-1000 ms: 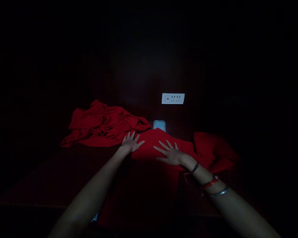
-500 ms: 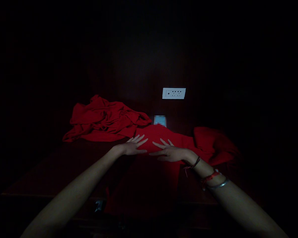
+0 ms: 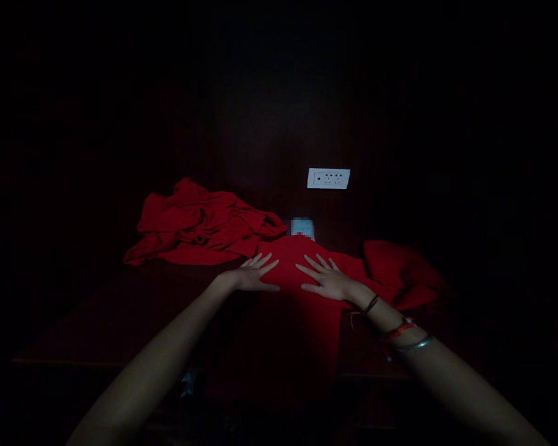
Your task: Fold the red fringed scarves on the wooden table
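Observation:
A red garment (image 3: 288, 322) lies spread over the dark table, its lower part hanging past the front edge in shadow. My left hand (image 3: 255, 274) rests on its left side, fingers spread, a ring on one finger. On the right side, my right hand (image 3: 325, 279) lies flat with its fingers apart. Neither hand grips the cloth. A part of the red cloth (image 3: 400, 266) stretches out to the right, folded or bunched; whether it is a sleeve I cannot tell. Behind my left hand sits a crumpled heap of red cloth (image 3: 204, 226).
The dark table (image 3: 121, 322) has its front edge near me. A white wall socket panel (image 3: 328, 178) is on the dark wall behind. Beyond the garment stands a small pale blurred object (image 3: 302, 227). Under the table edge, a small shiny object (image 3: 188, 384) shows. Most surroundings are black.
My right hand has moved a little to the right, and its fingers have spread wider, so the gap between my hands has grown. My left hand stays nearly in place.

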The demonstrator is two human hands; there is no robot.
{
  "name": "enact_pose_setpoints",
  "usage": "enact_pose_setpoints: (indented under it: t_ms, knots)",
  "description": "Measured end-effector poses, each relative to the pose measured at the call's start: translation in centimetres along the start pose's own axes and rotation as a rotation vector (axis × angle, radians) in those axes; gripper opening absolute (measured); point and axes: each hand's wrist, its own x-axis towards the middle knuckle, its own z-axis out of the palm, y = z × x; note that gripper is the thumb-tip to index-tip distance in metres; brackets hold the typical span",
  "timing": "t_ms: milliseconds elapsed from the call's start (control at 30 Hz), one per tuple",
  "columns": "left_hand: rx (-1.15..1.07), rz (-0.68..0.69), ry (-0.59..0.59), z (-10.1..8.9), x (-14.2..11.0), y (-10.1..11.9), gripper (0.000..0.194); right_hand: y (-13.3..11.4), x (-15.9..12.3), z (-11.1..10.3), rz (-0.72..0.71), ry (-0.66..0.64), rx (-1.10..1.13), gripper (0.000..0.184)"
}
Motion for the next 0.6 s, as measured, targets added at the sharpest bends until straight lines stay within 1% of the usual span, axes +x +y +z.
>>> enact_pose_setpoints:
  t_ms: [200,300,367,400,467,533,567,600]
  knots:
    - [0.003,-0.029,-0.042,-0.5,-0.3,0.0,0.093,1.2,-2.0,0.1,0.056,-0.005,-0.027,0.068]
    - [0.028,-0.080,-0.071,-1.5,-0.8,1.1,0.090,1.4,-2.8,0.3,0.064,0.021,-0.028,0.068]
    - [0.086,-0.114,-0.075,-2.4,-0.7,2.4,0.081,1.2,-2.9,0.4,0.074,0.028,-0.029,0.068]
    - [0.119,-0.115,-0.050,-2.6,-0.5,3.3,0.074,1.1,-2.8,0.4,0.072,0.026,-0.029,0.068]
    - [0.158,-0.067,0.065,-2.6,0.4,5.0,0.060,1.0,-2.6,0.0,0.056,0.032,-0.038,0.067]
    - [0.139,-0.011,0.207,-1.7,1.6,6.3,0.054,1.5,-2.6,-0.6,0.070,0.100,-0.083,0.064]
    - [0.115,0.002,0.256,-1.0,2.2,6.6,0.055,2.0,-2.8,-1.1,0.115,0.154,-0.123,0.063]
    - [0.094,0.003,0.280,-0.2,2.7,6.6,0.056,2.6,-3.1,-1.5,0.194,0.208,-0.176,0.061]
